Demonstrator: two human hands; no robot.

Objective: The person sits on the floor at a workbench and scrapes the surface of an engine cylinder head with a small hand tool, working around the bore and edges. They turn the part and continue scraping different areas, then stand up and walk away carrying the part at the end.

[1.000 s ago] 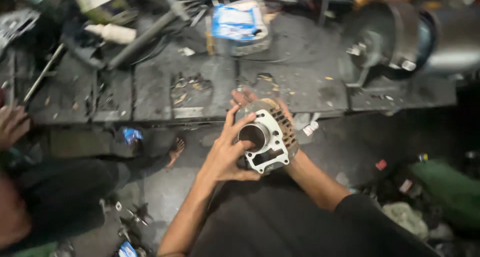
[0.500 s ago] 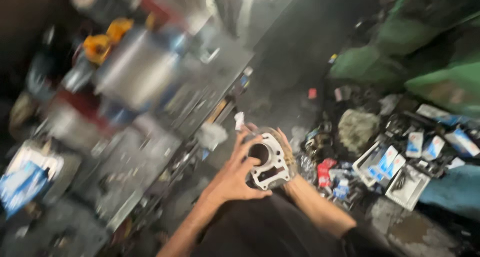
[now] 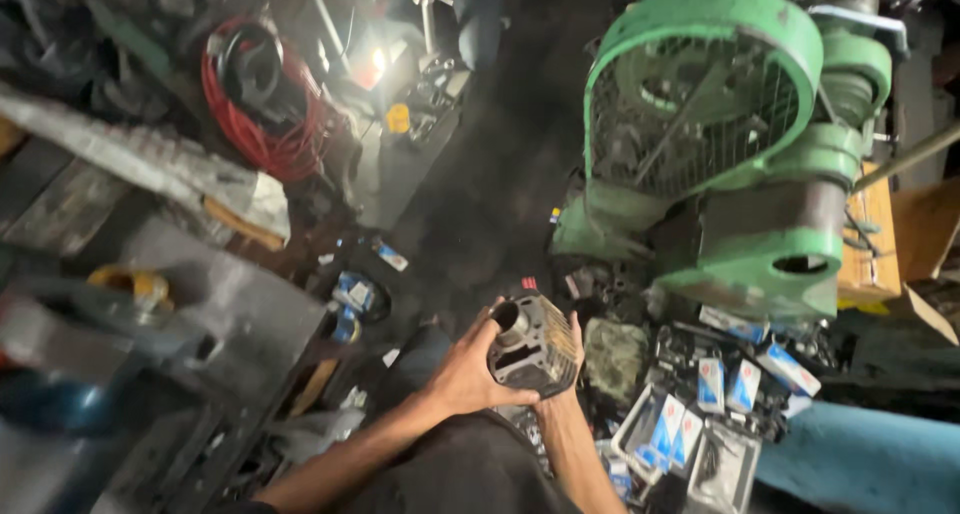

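Both hands are gripping a finned metal engine cylinder (image 3: 533, 346) at lower centre: left hand (image 3: 468, 372) wrapping its near side, right hand (image 3: 570, 359) cradling behind. Since a second ago, the view is swinging from the cluttered bench toward the green machine (image 3: 730, 144) at upper right, the cylinder travelling along.

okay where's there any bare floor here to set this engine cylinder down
The one open patch is the dark floor between the red hose coil and the green machine, ahead of the engine cylinder held by the left hand and right hand. To the right, small boxes crowd the floor; to the left, the workbench is cluttered.
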